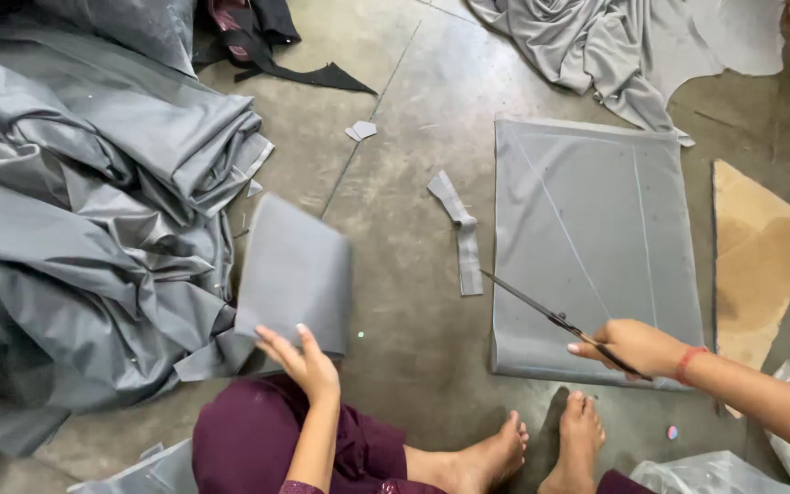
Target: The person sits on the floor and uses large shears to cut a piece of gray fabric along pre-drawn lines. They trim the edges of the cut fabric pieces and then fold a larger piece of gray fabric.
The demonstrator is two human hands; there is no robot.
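Note:
My left hand (pixel 302 359) grips the lower edge of a cut piece of grey fabric (pixel 293 271), which is blurred and raised off the floor beside the big fabric heap. My right hand (pixel 631 346) holds a pair of scissors (pixel 541 308) by the handles, blades closed and pointing up-left over the lower left part of a folded grey fabric panel (pixel 596 210) lying flat on the concrete floor. Chalk lines run across that panel. A narrow grey fabric strip (pixel 462 229) lies on the floor between the two pieces.
A large pile of crumpled grey fabric (pixel 84 210) fills the left side. More grey cloth (pixel 614 46) lies at the top right, black cloth (pixel 267 46) at the top. A brown cardboard piece (pixel 761 247) lies right of the panel. My bare feet (pixel 541 448) rest below.

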